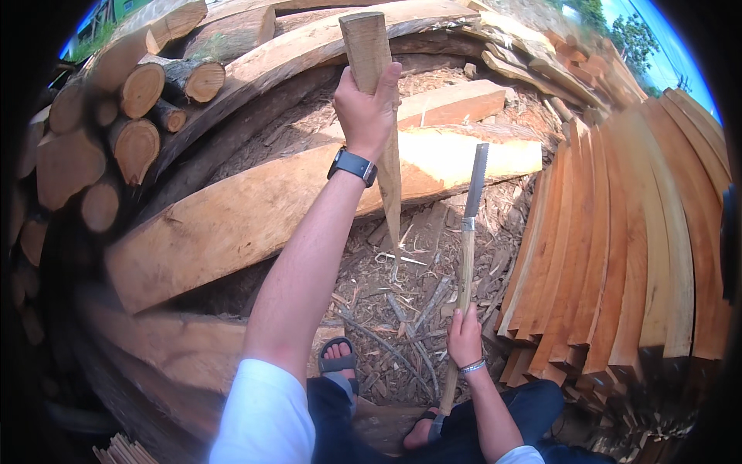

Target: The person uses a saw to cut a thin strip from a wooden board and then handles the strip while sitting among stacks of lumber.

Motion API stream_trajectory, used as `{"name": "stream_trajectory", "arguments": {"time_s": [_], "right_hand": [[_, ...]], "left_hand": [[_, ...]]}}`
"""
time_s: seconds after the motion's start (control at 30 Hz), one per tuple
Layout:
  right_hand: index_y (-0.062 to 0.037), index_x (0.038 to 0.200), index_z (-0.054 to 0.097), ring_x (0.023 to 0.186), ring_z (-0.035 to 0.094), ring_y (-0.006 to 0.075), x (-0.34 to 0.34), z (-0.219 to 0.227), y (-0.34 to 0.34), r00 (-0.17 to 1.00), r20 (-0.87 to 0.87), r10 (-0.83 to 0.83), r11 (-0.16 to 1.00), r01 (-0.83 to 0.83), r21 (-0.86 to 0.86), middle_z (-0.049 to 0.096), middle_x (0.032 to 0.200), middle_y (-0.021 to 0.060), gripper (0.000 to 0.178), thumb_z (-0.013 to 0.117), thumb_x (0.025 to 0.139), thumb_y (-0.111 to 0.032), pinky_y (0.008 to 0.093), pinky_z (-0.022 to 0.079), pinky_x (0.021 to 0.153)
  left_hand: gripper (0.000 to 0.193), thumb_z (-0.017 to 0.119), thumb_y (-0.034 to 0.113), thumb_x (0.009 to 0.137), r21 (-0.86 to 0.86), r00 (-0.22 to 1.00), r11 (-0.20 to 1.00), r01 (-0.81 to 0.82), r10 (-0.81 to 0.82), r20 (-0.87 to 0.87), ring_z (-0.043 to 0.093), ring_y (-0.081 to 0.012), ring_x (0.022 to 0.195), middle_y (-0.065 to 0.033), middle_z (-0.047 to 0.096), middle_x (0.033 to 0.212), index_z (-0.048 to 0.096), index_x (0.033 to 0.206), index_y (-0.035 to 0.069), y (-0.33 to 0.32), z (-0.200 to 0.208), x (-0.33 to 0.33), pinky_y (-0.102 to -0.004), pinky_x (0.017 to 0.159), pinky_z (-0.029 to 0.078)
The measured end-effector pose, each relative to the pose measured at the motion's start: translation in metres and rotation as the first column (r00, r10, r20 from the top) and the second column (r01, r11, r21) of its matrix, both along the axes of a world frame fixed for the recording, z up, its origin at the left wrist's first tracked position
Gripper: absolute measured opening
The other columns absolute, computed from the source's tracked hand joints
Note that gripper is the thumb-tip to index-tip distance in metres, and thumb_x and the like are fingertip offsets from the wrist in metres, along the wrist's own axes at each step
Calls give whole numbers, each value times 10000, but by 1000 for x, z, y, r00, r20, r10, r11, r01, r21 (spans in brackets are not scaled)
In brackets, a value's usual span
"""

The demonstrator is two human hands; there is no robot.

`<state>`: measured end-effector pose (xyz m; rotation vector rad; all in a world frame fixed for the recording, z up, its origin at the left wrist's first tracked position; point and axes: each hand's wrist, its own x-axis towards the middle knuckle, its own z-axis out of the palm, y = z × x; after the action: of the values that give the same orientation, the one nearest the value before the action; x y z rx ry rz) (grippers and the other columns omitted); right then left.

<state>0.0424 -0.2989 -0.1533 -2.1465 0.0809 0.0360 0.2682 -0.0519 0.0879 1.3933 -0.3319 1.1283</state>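
Left hand (366, 108) grips upright wooden stake (376, 116), its tapered tip pointing groundward.

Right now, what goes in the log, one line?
left hand: gripping pointed wooden stake upright | right hand: holding long-handled blade | ground: wood chips

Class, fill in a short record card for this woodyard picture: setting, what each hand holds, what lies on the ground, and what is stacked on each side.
Setting: outdoor woodyard, daylight
Left hand: grips a tapered wooden stake, upright, pointed end down
Right hand: holds a long-handled blade, blade end up
Ground: wood chips and shavings
Left side: stacked round logs
Right side: sawn planks on edge
Middle: thick timber slab
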Motion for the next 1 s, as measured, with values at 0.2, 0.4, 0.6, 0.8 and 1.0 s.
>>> {"name": "stream_trajectory", "arguments": {"time_s": [0.2, 0.4, 0.6, 0.8, 1.0], "right_hand": [[50, 1023, 467, 799, 602, 540, -31, -126, 4, 941, -304, 150, 910, -252, -330, 619, 803, 349, 298, 469, 981, -245, 612, 467, 747], [41, 1023, 467, 754, 595, 537, -11, -21, 26, 999, -39, 31, 995, -35, -91, 628, 764, 312, 297, 486, 979, -252, 600, 471, 686], [79, 1052, 473, 834, 619, 547, -23, -103, 1, 907, -387, 169, 886, -312, -344, 625, 867, 387, 325, 476, 966, -235, 591, 505, 765], [63, 1062, 439, 735, 600, 552, -12, -28, 29, 993, -109, 47, 964, -74, -257, 624, 836, 364, 321, 471, 977, -245, 619, 480, 756], [48, 1036, 462, 798, 601, 560, -14, -109, 0, 969, -197, 149, 883, -219, -414, 605, 795, 387, 282, 469, 975, -227, 604, 495, 729]], "left_hand": [[590, 711, 550, 836, -30, 999, 1000, -11, 10, -32, 686, -158, 669, -94, 673, 752, 594, 935, -20, -15, 9, -6, -283, 571, 553], [597, 710, 541, 840, -7, 999, 999, -32, 32, -35, 681, -153, 640, -98, 666, 753, 581, 952, -31, 6, 3, -11, -276, 529, 555], [586, 715, 533, 839, -9, 998, 999, -54, 54, 24, 674, -151, 608, -106, 671, 758, 590, 950, -29, -3, 2, 3, -277, 531, 550], [546, 720, 499, 850, -15, 1000, 1000, 7, -7, -13, 675, -150, 612, -100, 672, 756, 594, 940, -25, -3, 2, -9, -271, 532, 547], [526, 725, 460, 858, 24, 999, 999, 37, -36, -22, 660, -137, 626, -73, 651, 769, 583, 983, -31, -15, 4, -4, -279, 550, 572]]}}
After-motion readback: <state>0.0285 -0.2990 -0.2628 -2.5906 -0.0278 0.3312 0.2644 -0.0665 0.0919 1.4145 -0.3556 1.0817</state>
